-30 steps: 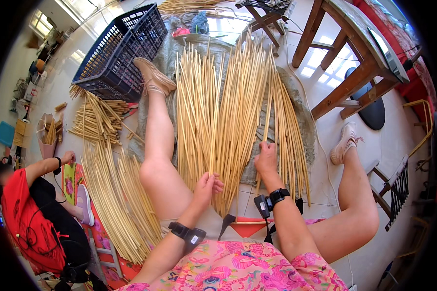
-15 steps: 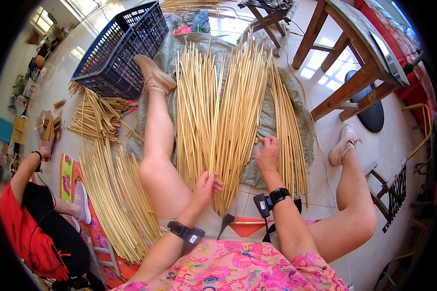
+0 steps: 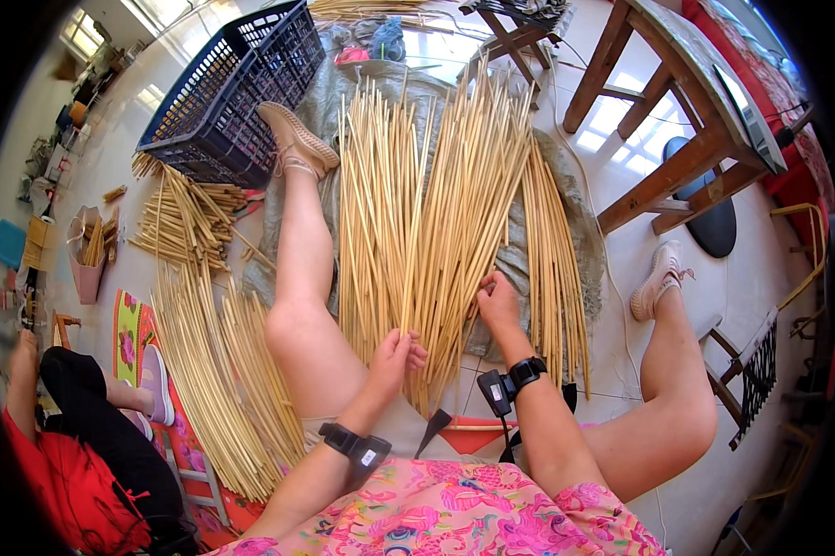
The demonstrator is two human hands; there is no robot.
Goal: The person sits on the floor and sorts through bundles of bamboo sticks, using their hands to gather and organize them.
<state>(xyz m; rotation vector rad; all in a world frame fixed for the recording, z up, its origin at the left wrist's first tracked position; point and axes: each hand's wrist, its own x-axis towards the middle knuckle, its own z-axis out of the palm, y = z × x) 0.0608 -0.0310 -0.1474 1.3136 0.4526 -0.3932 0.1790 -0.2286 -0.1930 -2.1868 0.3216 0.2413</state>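
Observation:
Long, thin yellow wooden sticks point(image 3: 459, 204) lie fanned out in front of me, their near ends close to my lap. My left hand point(image 3: 397, 360) is closed at the near end of a stick point(image 3: 408, 287) in the middle of the pile, thumb against fingers. At the right edge of that pile is my right hand point(image 3: 499, 301), its fingers bent and touching the sticks; what they pinch, if anything, is hidden. To the right of it lies a narrower group of sticks point(image 3: 552, 259), apart from the main pile.
A grey-green sheet point(image 3: 580, 185) lies under the sticks. A dark blue crate point(image 3: 223, 102) stands far left, shorter sticks point(image 3: 190, 222) beside it and more long ones point(image 3: 223, 380) left of my leg. A wooden table point(image 3: 677, 120) is at right. A co-worker in red point(image 3: 75, 482) sits at left.
My right hand has moved slightly left and down, onto the pile's right edge. My left hand stays in place. The co-worker's hand has moved away from the pink container.

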